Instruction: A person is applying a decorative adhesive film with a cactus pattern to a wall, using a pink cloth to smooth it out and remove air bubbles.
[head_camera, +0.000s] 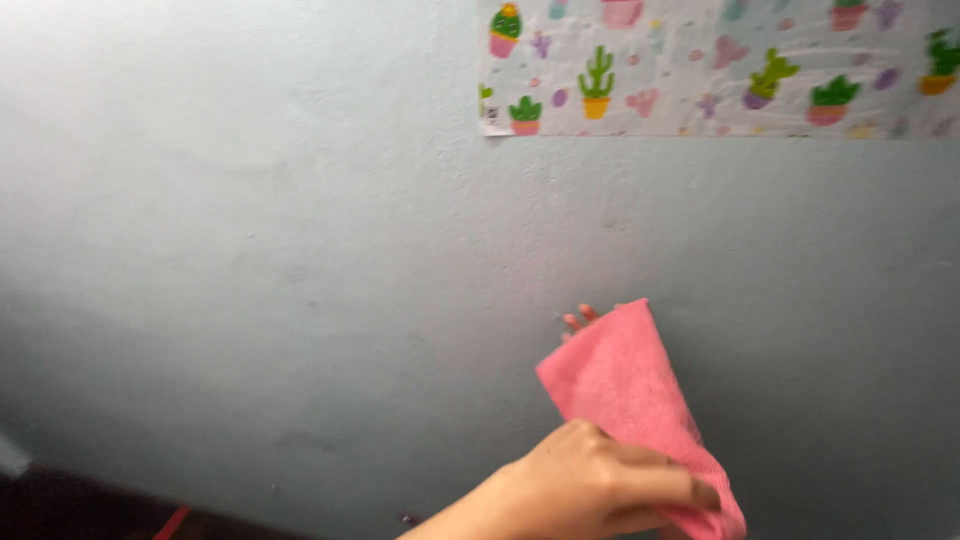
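A hand (590, 485) presses a pink cloth (630, 400) against a pale blue-grey wall (300, 280).

The hand comes in at 6 o'clock of the view; which hand it is, I cannot tell from this picture. Its thumb lies across the lower part of the cloth, and its fingers are closed on the cloth from behind. Two fingertips (580, 318) show above the upper edge of the cloth, at about 12 o'clock from the hand. Further up, at 1 o'clock, a sheet with a cactus pattern (715, 65) is on the wall. At 8 o'clock, a dark floor strip (90, 510) shows.
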